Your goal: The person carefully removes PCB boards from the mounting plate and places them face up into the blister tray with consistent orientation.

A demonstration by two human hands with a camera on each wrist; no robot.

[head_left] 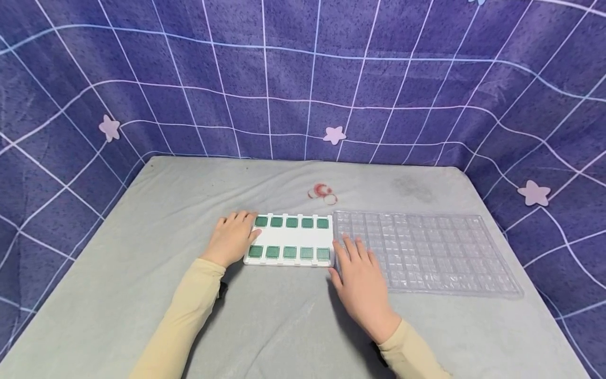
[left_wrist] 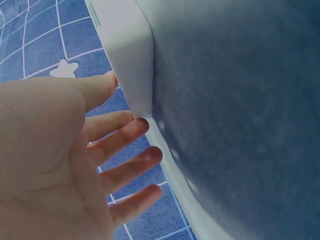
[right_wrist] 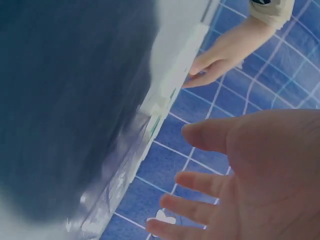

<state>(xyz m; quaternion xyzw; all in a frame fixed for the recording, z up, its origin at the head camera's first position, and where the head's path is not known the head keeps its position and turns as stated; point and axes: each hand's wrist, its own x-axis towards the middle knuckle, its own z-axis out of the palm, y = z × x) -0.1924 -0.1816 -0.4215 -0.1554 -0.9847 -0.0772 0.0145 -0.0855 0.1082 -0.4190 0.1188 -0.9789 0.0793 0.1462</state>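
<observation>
White tray point(head_left: 293, 236) laid on the gray cloth point(head_left: 284, 326) between two hands, its right end set against a clear compartmented tray point(head_left: 450, 252).
The left end is touched by the left hand point(head_left: 231, 237), fingers extended and slightly apart, apparently for steadying; the right hand point(head_left: 362, 287) is held spread over the clear tray's near-left corner, which is hidden. Both trays are probably placed for easy reach. Markings on the green gridded squares point(head_left: 290, 253) cannot be made out.

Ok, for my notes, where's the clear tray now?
In the head view, the clear tray lies right of the white tray, partly hidden by the right hand.
</observation>
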